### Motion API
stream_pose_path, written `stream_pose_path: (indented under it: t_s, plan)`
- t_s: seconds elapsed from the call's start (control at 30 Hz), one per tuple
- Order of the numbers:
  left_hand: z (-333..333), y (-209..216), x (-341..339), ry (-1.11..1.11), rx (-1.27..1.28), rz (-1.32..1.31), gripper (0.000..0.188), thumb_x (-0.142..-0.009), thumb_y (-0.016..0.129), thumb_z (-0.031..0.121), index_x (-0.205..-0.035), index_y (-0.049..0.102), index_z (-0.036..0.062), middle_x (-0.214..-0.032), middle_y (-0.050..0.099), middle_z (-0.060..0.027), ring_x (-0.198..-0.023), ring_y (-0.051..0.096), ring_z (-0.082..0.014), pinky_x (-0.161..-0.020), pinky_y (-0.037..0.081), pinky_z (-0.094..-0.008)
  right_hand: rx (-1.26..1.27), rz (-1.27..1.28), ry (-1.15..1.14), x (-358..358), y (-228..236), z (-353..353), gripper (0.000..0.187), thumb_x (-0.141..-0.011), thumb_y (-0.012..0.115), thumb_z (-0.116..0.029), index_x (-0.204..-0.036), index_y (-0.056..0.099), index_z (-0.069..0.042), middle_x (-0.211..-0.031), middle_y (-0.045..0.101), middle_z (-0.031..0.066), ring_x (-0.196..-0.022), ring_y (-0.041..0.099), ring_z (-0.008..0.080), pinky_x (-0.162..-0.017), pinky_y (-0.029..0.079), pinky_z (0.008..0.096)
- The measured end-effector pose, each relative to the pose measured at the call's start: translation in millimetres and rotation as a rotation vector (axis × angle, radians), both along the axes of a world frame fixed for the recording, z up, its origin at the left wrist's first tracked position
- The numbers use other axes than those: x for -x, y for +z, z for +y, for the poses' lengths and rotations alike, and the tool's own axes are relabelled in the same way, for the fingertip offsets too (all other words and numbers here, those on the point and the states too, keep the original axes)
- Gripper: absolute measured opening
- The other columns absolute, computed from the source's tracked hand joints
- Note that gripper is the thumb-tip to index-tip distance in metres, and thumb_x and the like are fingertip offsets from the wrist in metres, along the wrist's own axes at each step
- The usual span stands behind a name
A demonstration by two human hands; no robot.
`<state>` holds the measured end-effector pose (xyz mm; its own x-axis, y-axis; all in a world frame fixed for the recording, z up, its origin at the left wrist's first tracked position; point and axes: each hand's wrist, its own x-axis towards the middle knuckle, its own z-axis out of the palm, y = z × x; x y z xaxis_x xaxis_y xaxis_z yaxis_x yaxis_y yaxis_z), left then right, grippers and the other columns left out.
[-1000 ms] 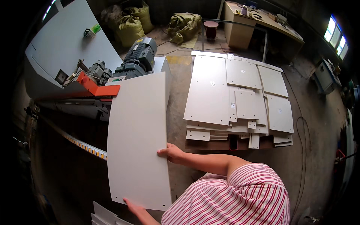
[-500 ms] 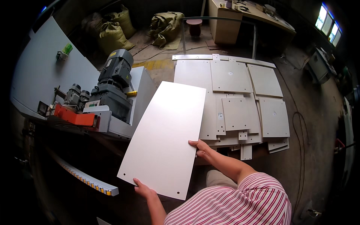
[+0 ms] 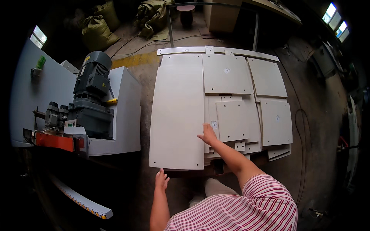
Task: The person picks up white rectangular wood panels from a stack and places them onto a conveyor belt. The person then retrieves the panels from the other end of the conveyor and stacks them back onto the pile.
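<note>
A long white panel (image 3: 177, 115) lies on the left side of a cart stacked with boards, two dark holes at its near corners. Just below its near edge is my left hand (image 3: 162, 180), one fingertip at the edge and the other fingers loosely curled, gripping nothing. By the panel's right edge, my right hand (image 3: 209, 134) is open with its thumb out to the left. Beneath that hand is a narrow board with a small label (image 3: 214, 124). To its right sits a smaller square panel (image 3: 236, 119) with holes along its edges.
More white panels (image 3: 226, 75) cover the cart, whose metal frame (image 3: 212, 4) rises at the far end. On the left stands a machine with a dark grey motor (image 3: 92, 77) and a red part (image 3: 58, 142). A curved roller rail (image 3: 83, 200) is at lower left. Sacks (image 3: 98, 34) and floor cables lie beyond.
The long panel has gone from being held tilted in both hands to lying on the stack. Both hands have loosened from it. The view has shifted right.
</note>
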<state>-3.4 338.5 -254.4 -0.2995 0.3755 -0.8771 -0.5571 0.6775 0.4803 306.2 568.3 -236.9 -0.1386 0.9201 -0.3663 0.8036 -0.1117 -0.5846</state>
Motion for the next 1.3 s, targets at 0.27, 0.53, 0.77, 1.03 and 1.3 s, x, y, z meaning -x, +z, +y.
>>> stream_pose_path:
  t_s: [0.27,0.53,0.77,1.03,1.3]
  plan:
    - [52.4,-31.6,-0.2,-0.024,-0.003,-0.050,0.054,-0.090,0.050,0.030,-0.129,0.028,-0.0005,-0.130,0.035,-0.0118,-0.129,0.025,-0.0266,-0.104,0.014,-0.0507,-0.049,-0.253,0.714,25.5,-30.9,-79.5,0.090,-0.065,0.074,-0.033,-0.132,0.026,0.002,-0.142,0.016,0.0215,-0.132,0.018,0.0332,-0.106,0.021,0.0437]
    - [111.2,-62.2,-31.0,0.145,-0.371,-0.160,0.059,-0.087,0.055,0.016,-0.134,0.022,0.0002,-0.132,0.035,-0.0088,-0.121,0.033,-0.0136,-0.103,0.017,-0.0319,-0.198,-0.326,0.765,33.1,-45.1,-76.7,0.063,-0.077,0.051,-0.010,-0.133,0.024,0.004,-0.142,0.016,0.0235,-0.132,0.018,0.0351,-0.101,0.028,0.0481]
    - [116.9,-51.4,-10.3,0.018,-0.356,-0.203,0.085,-0.083,0.061,0.018,-0.137,-0.001,-0.0039,-0.144,0.013,-0.0157,-0.135,0.007,-0.0253,-0.108,0.006,-0.0373,-0.136,-0.387,0.844,46.6,-37.5,-70.9,0.064,-0.078,0.050,-0.008,-0.134,0.022,0.003,-0.143,0.014,0.0229,-0.133,0.016,0.0348,-0.102,0.026,0.0490]
    - [20.4,1.9,-27.6,-0.464,-0.191,0.127,0.082,-0.082,0.061,0.029,-0.139,0.009,0.0018,-0.144,0.015,-0.0197,-0.131,0.022,-0.0265,-0.103,0.025,-0.0371,0.105,-0.253,0.656,15.7,-8.6,-90.8,0.076,-0.076,0.061,-0.031,-0.135,0.024,-0.003,-0.141,0.022,0.0185,-0.129,0.027,0.0297,-0.101,0.029,0.0480]
    - [-277.1,57.8,-21.5,-0.386,0.025,0.020,0.044,-0.084,0.057,0.024,-0.118,0.044,-0.0005,-0.103,0.057,-0.0083,-0.089,0.055,-0.0150,-0.073,0.045,-0.0269,0.453,-0.283,0.538,-54.7,24.5,-240.0,0.056,-0.079,0.057,-0.036,-0.121,0.041,-0.002,-0.100,0.059,0.0230,-0.096,0.055,0.0357,-0.081,0.045,0.0427]
